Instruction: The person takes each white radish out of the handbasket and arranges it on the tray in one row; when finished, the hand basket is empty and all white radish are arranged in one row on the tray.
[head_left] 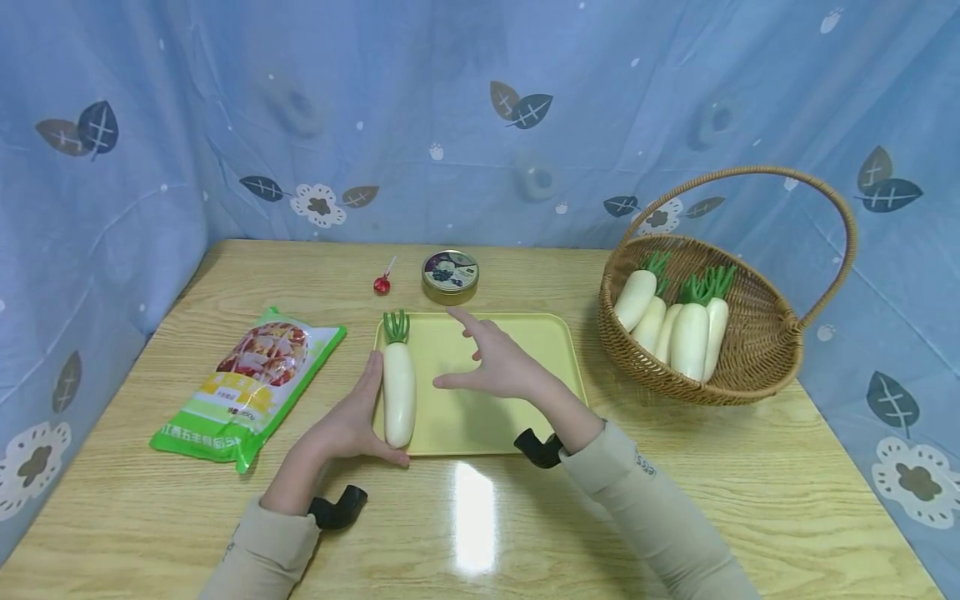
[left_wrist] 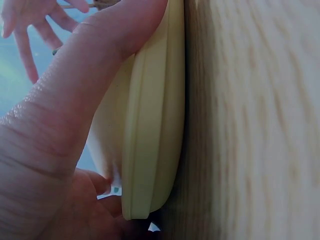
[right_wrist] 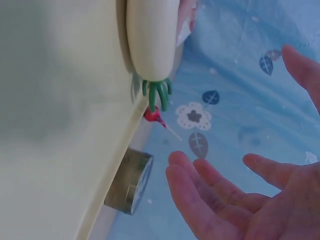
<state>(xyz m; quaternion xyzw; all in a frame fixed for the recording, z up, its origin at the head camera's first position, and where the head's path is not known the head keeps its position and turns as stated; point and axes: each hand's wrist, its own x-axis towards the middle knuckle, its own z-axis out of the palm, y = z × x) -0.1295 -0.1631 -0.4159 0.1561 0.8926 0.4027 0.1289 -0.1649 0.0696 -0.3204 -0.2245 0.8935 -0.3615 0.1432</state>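
Left hand [head_left: 347,426] at tray [head_left: 438,427], perhaps touching radish [head_left: 400,392], right hand [head_left: 501,360] above.

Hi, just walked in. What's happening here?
A person has their left hand around the left end of a yellow rectangular tray, where a long white radish with green stems lies. Their right hand is spread above the tray, holding nothing. More white radishes sit in a brown wicker basket to the right.
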